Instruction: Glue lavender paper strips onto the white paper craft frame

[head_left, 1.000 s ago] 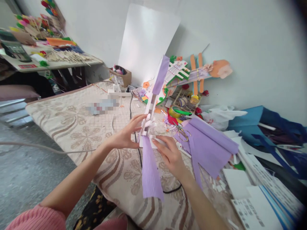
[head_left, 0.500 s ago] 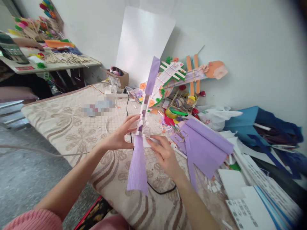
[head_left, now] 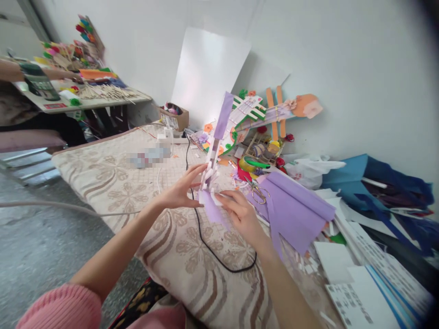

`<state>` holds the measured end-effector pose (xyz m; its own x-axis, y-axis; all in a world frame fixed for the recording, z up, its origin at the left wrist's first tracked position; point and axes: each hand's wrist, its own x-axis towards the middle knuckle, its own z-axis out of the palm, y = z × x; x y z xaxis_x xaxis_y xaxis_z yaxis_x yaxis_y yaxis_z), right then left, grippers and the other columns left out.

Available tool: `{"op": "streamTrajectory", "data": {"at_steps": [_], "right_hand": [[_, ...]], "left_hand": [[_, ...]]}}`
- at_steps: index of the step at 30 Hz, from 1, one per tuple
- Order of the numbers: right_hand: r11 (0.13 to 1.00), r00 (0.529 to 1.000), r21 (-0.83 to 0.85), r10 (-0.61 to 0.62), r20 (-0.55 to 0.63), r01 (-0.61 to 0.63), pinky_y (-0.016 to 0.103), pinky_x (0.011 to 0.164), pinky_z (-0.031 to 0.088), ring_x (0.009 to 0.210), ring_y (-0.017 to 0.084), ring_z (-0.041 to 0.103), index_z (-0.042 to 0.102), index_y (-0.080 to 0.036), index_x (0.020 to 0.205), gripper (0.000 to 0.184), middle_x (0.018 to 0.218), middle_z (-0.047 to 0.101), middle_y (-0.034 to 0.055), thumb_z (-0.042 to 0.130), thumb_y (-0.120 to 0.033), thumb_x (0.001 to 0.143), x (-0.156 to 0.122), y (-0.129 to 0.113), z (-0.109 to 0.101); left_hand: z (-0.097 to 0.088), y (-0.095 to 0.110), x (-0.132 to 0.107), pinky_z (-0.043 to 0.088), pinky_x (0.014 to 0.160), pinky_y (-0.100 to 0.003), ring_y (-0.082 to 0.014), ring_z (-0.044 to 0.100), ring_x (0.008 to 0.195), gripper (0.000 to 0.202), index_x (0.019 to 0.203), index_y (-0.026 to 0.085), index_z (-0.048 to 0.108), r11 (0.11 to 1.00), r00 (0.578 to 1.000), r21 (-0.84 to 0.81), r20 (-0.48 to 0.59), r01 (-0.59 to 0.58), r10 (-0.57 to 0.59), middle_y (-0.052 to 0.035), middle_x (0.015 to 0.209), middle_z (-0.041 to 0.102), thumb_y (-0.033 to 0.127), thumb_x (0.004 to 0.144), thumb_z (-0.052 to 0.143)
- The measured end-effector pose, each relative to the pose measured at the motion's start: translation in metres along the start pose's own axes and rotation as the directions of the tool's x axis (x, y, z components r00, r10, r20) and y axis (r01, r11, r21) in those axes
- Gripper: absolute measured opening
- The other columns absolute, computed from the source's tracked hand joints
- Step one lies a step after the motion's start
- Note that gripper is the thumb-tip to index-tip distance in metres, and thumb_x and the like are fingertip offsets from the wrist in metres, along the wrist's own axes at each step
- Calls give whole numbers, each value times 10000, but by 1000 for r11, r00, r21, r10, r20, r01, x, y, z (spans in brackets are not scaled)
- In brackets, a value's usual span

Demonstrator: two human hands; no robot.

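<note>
A white ladder-like foam frame (head_left: 211, 163) stands upright on the patterned mat (head_left: 113, 183), with a purple crepe paper strip (head_left: 223, 115) on its top and another purple piece (head_left: 211, 211) at its foot. My left hand (head_left: 181, 189) holds the frame's lower left side, fingers spread around it. My right hand (head_left: 240, 214) grips the frame's base and the lower purple piece from the right. A larger sheet of purple crepe paper (head_left: 291, 205) lies just right of my right hand, with scissors (head_left: 258, 192) on it.
A black cable (head_left: 219, 260) loops across the mat under my hands. Craft models, tape rolls and paper flowers crowd the wall behind. White boards and blue card lie at right. A table with sticks and another person's arm (head_left: 13, 71) is at far left.
The long lower purple strip that hung down from the frame has been gathered up short at the frame's foot. The view has shifted slightly; both hands stay on the frame.
</note>
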<state>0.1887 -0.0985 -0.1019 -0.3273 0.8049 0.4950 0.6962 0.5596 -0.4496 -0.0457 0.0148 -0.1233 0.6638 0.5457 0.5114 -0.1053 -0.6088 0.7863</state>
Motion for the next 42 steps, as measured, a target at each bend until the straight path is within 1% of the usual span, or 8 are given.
{"op": "streamTrajectory", "data": {"at_steps": [5,9,13,17,24,27,36,42], "right_hand": [[998,998,43,-53,27,52,423,996,538,1193,223,597,646,-308,1314,405,1246,640,91,485,-134,987,-1,-4,-6],[998,998,2,-63,27,63,430,997,532,1190,230,597,633,-312,1331,416,1252,641,92,489,-137,982,-2,-5,-6],[997,997,-32,-72,-1,72,433,1005,524,1197,232,594,626,-334,1338,418,1251,644,83,484,-155,988,-2,-2,-4],[998,999,-43,-47,-14,46,424,1022,517,1205,228,595,628,-330,1331,399,1251,644,78,487,-172,993,-2,2,-4],[999,999,-32,27,-29,-28,408,1014,525,1202,225,606,645,-328,1307,354,1258,648,71,499,-230,999,-3,6,0],[998,998,-17,51,-34,-52,410,1002,535,1201,229,611,647,-341,1306,362,1252,649,73,504,-222,996,-3,6,2],[1000,998,-20,8,-57,-9,378,977,546,1170,215,614,647,-333,1320,418,1238,655,75,502,-136,982,-2,2,2],[1000,999,-2,9,-51,-9,395,964,553,1176,221,603,632,-328,1336,440,1240,648,80,501,-112,976,-1,1,3]], "left_hand": [[1,1,2,500,1063,-569,-390,287,1477,1025,1549,418,262,1000,1000,-6,-18,-9,9,-112,1569,236,264,706,824],[2,2,3,490,1074,-569,-372,277,1482,1024,1551,403,257,1000,1000,-11,-10,6,-6,-113,1572,227,244,707,814],[2,0,5,470,1087,-598,-376,284,1472,1039,1555,404,231,999,1000,-29,11,-22,22,-120,1567,211,247,711,815],[2,-1,7,483,1073,-598,-395,245,1482,1091,1558,405,207,999,999,-17,34,-39,40,-127,1568,195,272,684,847],[4,6,9,502,1070,-567,-380,282,1466,1086,1560,392,197,999,1000,22,2,-27,27,-128,1556,215,309,697,851],[5,8,9,508,1067,-565,-383,278,1469,1083,1561,393,196,999,1000,36,0,-27,27,-128,1557,214,315,700,849],[6,5,8,498,1078,-585,-394,279,1469,1054,1561,400,211,1000,1000,1,-2,-28,28,-122,1562,208,304,716,834],[6,8,7,495,1085,-582,-382,286,1467,1022,1557,414,222,1000,1000,14,0,-27,27,-108,1564,219,261,738,813]]}}
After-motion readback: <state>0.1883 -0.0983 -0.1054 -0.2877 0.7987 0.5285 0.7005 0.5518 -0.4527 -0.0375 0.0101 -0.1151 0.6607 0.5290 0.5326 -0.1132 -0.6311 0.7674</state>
